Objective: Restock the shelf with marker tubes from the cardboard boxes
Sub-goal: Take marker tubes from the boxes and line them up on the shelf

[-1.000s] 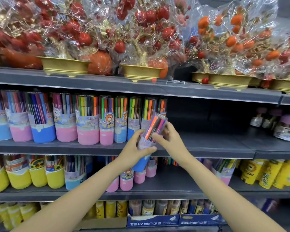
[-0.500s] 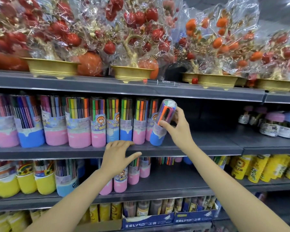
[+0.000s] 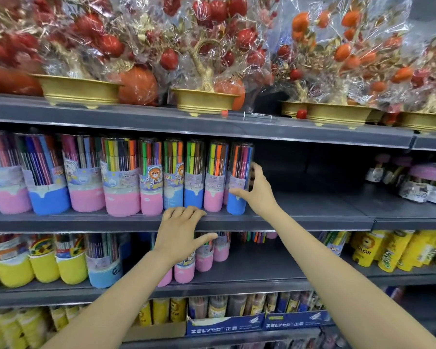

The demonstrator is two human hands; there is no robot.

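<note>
Marker tube (image 3: 239,177) with the blue base stands upright on the middle shelf (image 3: 300,217), at the right end of the row of tubes (image 3: 121,175), touching the pink-based tube (image 3: 215,176) on its left. We have our right hand (image 3: 258,191) wrapped round its right side: the thumb crosses the front just above the blue base, and the fingers (image 3: 255,170) curl behind the clear upper part, so the hand grasps the tube. To the right of it the shelf runs bare and dark until a few jars (image 3: 418,185) well apart at the far right.

Our left hand (image 3: 180,233) rests lower down on the front edge of that same shelf, fingers bent loosely over the lip below the blue and pink tubes, thumb spread to the right, holding nothing. It is near the tube but does not touch it.

Wrapped ornamental fruit trees in gold pots (image 3: 204,99) fill the shelf above.
</note>
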